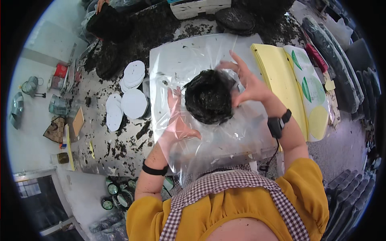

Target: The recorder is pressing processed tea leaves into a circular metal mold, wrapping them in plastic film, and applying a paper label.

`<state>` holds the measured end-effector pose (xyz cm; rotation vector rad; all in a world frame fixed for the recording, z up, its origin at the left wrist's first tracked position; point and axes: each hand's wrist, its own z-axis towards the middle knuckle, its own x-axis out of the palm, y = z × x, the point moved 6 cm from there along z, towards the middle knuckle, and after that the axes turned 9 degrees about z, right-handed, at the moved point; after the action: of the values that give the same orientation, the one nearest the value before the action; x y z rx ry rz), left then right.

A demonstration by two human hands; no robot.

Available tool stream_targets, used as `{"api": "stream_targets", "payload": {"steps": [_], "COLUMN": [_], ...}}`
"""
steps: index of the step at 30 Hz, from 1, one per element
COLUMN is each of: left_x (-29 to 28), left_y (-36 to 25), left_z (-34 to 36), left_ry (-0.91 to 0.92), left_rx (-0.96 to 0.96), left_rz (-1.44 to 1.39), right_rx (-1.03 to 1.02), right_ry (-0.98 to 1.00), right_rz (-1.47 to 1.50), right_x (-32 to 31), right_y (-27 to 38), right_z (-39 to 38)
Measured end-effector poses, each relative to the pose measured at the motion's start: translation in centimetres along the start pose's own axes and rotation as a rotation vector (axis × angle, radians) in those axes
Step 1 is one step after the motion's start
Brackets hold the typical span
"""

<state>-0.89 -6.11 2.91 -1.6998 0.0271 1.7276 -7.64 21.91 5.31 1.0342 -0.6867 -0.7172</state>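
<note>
A dark, rounded lump (208, 96) of moist-looking material sits in the middle of a clear plastic sheet (193, 148), over a pale board (169, 52). My left hand (179, 120) is open left of the lump, seen through the plastic, fingers and thumb apart. My right hand (251, 86) is open at the lump's right side, fingers spread, with the thumb at or very close to its edge; whether it touches cannot be told.
White paper discs (134, 102) lie left of the board, yellow sheets (273, 92) right. Dark flat stacks (233, 20) and scattered dark scraps cover the back. Another person's hand (100, 5) holds a dark mass at top left. Wrapped dark packs (333, 60) stand right.
</note>
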Motion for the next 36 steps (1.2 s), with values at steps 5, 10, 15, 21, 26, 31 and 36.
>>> {"api": "stream_targets", "payload": {"steps": [5, 10, 15, 21, 26, 31, 36], "left_x": [0.0, 0.1, -0.1, -0.1, -0.9, 1.0, 2.4], "left_y": [-3.2, -2.7, -4.5, -4.7, -6.3, -7.0, -8.1], "left_z": [2.4, 3.5, 3.8, 4.8, 5.4, 5.1, 6.1], "left_ry": [-0.376, -0.213, -0.276, -0.219, -0.144, -0.023, 0.077], "left_rx": [-0.002, -0.155, 0.125, 0.123, 0.226, 0.193, 0.277], "left_rz": [-0.639, -0.302, 0.073, -0.08, -0.133, 0.116, 0.25], "right_rx": [-0.104, 0.036, 0.068, 0.116, 0.142, 0.07, 0.027], "right_ry": [0.235, -0.068, 0.138, -0.142, -0.522, -0.32, -0.041], "right_rz": [-0.978, 0.175, -0.281, -0.469, -0.829, -0.882, -1.145], "right_x": [7.3, 4.0, 8.0, 8.2, 8.4, 8.6, 10.5], "right_y": [-0.7, 0.5, 0.5, -1.2, -2.4, 1.2, 1.1], "right_z": [1.0, 0.8, 1.6, -0.5, -0.4, -1.2, -6.2]}}
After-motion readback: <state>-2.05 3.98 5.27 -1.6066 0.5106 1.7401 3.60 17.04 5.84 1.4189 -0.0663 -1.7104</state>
